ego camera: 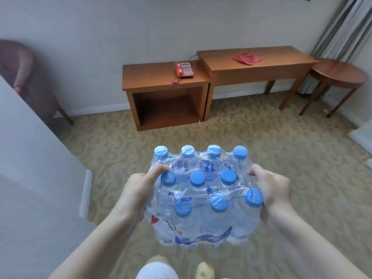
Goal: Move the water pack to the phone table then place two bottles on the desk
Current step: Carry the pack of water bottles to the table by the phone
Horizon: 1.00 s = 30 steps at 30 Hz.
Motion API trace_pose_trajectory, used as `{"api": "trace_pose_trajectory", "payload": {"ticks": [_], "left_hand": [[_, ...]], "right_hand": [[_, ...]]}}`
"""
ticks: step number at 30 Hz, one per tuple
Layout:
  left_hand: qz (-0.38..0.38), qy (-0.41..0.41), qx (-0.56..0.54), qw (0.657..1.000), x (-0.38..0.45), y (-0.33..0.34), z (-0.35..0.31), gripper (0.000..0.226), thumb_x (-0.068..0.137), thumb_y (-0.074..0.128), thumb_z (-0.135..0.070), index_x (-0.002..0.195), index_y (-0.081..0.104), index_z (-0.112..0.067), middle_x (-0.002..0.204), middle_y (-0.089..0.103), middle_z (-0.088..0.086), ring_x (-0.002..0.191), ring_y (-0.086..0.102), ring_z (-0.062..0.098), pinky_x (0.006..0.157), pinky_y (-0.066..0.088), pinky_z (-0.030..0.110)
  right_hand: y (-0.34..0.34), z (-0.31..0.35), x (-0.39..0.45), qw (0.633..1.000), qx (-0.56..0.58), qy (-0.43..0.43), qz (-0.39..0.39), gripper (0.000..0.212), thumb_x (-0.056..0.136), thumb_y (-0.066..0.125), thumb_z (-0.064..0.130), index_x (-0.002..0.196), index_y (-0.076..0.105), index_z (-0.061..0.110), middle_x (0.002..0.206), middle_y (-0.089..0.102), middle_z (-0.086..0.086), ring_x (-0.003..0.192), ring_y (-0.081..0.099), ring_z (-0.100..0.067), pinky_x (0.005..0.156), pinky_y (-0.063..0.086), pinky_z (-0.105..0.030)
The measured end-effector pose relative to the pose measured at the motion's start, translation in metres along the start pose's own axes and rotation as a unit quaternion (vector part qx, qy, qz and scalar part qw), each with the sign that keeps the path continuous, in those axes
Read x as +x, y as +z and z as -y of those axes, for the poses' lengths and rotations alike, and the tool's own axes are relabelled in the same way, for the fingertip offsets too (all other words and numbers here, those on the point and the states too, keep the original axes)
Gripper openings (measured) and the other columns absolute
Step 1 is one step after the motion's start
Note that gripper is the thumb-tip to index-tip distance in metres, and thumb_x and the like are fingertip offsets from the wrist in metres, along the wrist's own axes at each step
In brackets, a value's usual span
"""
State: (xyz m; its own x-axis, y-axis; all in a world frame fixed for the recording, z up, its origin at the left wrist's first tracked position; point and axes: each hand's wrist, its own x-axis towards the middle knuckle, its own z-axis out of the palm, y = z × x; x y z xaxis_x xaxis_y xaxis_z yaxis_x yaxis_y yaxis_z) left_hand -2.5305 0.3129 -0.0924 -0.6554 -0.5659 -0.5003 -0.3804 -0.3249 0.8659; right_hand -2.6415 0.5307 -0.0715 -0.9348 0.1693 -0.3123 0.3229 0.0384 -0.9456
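I carry a shrink-wrapped water pack of several clear bottles with blue caps, held in the air over the carpet. My left hand grips its left side, thumb on top of the wrap. My right hand grips its right side. Ahead against the wall stands the low wooden phone table with a red telephone on it. The taller wooden desk adjoins it on the right.
A red cloth lies on the desk. A round wooden side table and curtains are at the far right. A dark armchair stands at the left, behind a white wall corner. Patterned carpet lies between me and the furniture.
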Motion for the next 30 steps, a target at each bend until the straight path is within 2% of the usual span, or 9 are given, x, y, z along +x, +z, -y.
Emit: {"api": "trace_pose_trajectory", "payload": {"ticks": [8, 13, 15, 17, 18, 20, 22, 27, 30], "left_hand": [[-0.077, -0.009, -0.007, 0.997, 0.141, -0.018, -0.081, 0.071, 0.076, 0.073, -0.037, 0.021, 0.034, -0.017, 0.029, 0.021, -0.01, 0.023, 0.017, 0.006, 0.028, 0.018, 0.013], [-0.077, -0.009, 0.039, 0.996, 0.243, -0.042, -0.143, 0.053, 0.052, 0.075, -0.05, 0.045, 0.031, -0.022, 0.037, 0.024, -0.01, 0.031, 0.02, 0.009, 0.036, 0.021, 0.021], [-0.068, -0.012, 0.052, 0.996, 0.284, -0.05, -0.169, 0.051, 0.048, 0.075, -0.054, 0.051, 0.052, -0.009, 0.046, 0.044, -0.001, 0.039, 0.041, 0.014, 0.042, 0.037, 0.022], [-0.081, -0.028, 0.061, 0.994, 0.318, -0.053, -0.196, 0.069, 0.049, 0.075, -0.057, 0.077, 0.07, 0.006, 0.064, 0.056, 0.008, 0.059, 0.054, 0.022, 0.058, 0.049, 0.041], [-0.079, -0.026, 0.064, 0.995, 0.336, -0.054, -0.209, 0.066, 0.049, 0.075, -0.058, 0.071, 0.068, 0.004, 0.058, 0.053, 0.006, 0.054, 0.051, 0.022, 0.056, 0.047, 0.043], [-0.081, -0.016, 0.078, 0.994, 0.371, -0.051, -0.234, 0.054, 0.046, 0.075, -0.059, 0.05, 0.044, -0.014, 0.042, 0.03, -0.005, 0.039, 0.027, 0.014, 0.048, 0.029, 0.034], [-0.087, -0.018, 0.082, 0.993, 0.407, -0.043, -0.252, 0.058, 0.046, 0.075, -0.059, 0.045, 0.031, -0.022, 0.039, 0.022, -0.009, 0.037, 0.019, 0.012, 0.05, 0.023, 0.032], [-0.105, -0.037, 0.051, 0.992, 0.501, -0.021, -0.278, 0.057, 0.049, 0.072, -0.058, 0.049, 0.029, -0.021, 0.039, 0.021, -0.01, 0.035, 0.018, 0.011, 0.049, 0.019, 0.031], [-0.104, -0.04, 0.037, 0.993, 0.552, -0.007, -0.304, 0.054, 0.058, 0.075, -0.054, 0.043, 0.033, -0.022, 0.032, 0.027, -0.01, 0.026, 0.024, 0.007, 0.037, 0.025, 0.024]], "right_hand": [[0.158, 0.052, 0.11, 0.996, -0.038, 0.012, 0.08, 0.01, 0.065, 0.067, 0.01, 0.066, 0.056, 0.011, 0.072, 0.036, -0.009, 0.066, 0.03, -0.022, 0.052, 0.027, -0.03], [0.262, 0.062, 0.166, 0.996, -0.013, 0.043, 0.077, 0.01, 0.061, 0.066, 0.012, 0.063, 0.056, 0.011, 0.069, 0.039, -0.008, 0.065, 0.033, -0.022, 0.058, 0.031, -0.036], [0.299, 0.072, 0.189, 0.996, 0.001, 0.053, 0.075, 0.011, 0.059, 0.066, 0.012, 0.056, 0.056, 0.013, 0.063, 0.04, -0.007, 0.061, 0.035, -0.02, 0.055, 0.033, -0.033], [0.33, 0.084, 0.21, 0.996, 0.003, 0.061, 0.067, 0.016, 0.06, 0.066, 0.012, 0.049, 0.054, 0.015, 0.059, 0.042, -0.006, 0.058, 0.036, -0.019, 0.052, 0.034, -0.03], [0.345, 0.09, 0.223, 0.995, 0.01, 0.066, 0.071, 0.02, 0.06, 0.065, 0.012, 0.046, 0.052, 0.016, 0.059, 0.042, -0.006, 0.058, 0.037, -0.019, 0.052, 0.034, -0.03], [0.373, 0.104, 0.25, 0.995, 0.005, 0.075, 0.072, 0.025, 0.06, 0.065, 0.012, 0.042, 0.048, 0.017, 0.062, 0.041, -0.008, 0.06, 0.036, -0.02, 0.053, 0.033, -0.031], [0.404, 0.114, 0.285, 0.995, -0.001, 0.074, 0.073, 0.029, 0.06, 0.065, 0.013, 0.04, 0.046, 0.018, 0.065, 0.039, -0.009, 0.062, 0.034, -0.022, 0.054, 0.032, -0.033], [0.478, 0.136, 0.373, 0.993, -0.042, 0.047, 0.1, 0.011, 0.056, 0.065, 0.016, 0.06, 0.056, 0.011, 0.068, 0.041, -0.009, 0.064, 0.035, -0.022, 0.058, 0.034, -0.037], [0.517, 0.156, 0.421, 0.991, -0.053, 0.049, 0.111, 0.011, 0.053, 0.064, 0.019, 0.055, 0.057, 0.01, 0.063, 0.043, -0.009, 0.062, 0.037, -0.021, 0.057, 0.035, -0.036]]}}
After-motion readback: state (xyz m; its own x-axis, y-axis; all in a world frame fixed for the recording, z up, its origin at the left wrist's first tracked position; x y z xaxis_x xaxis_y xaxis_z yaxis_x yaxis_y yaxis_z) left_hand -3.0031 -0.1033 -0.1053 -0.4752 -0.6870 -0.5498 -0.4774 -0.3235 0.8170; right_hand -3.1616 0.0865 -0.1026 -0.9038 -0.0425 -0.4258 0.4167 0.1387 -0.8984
